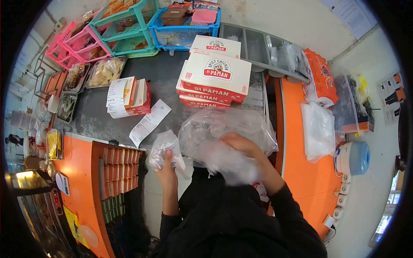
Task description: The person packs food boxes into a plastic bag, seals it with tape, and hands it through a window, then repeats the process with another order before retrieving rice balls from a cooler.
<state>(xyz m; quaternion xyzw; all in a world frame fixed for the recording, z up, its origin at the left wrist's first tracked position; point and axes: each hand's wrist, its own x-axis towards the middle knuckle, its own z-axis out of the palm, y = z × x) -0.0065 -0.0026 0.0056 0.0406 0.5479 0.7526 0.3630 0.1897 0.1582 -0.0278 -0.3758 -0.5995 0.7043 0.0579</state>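
My left hand (pixel 167 168), low at the counter's front edge, is closed around a crumpled clear plastic packet (pixel 163 145). To its right, my right hand (pixel 241 145) grips a clear plastic bag (pixel 230 163), smeared by motion and hanging toward my lap. Behind that hand a large sheet of clear plastic (pixel 254 124) lies spread over the counter edge. Just beyond it stands a stack of white and red food boxes (pixel 217 73). A loose paper receipt (pixel 150 122) lies near my left hand, beside small boxes (pixel 140 96) with another receipt on them.
Green stacked baskets (pixel 129 26), pink baskets (pixel 73 43) and a blue basket (pixel 185 30) line the back. A grey divided tray (pixel 258 45) stands at the back right. On the orange counter (pixel 301 189) lies a pile of plastic bags (pixel 318 131). Red cartons (pixel 122 167) fill a shelf below left.
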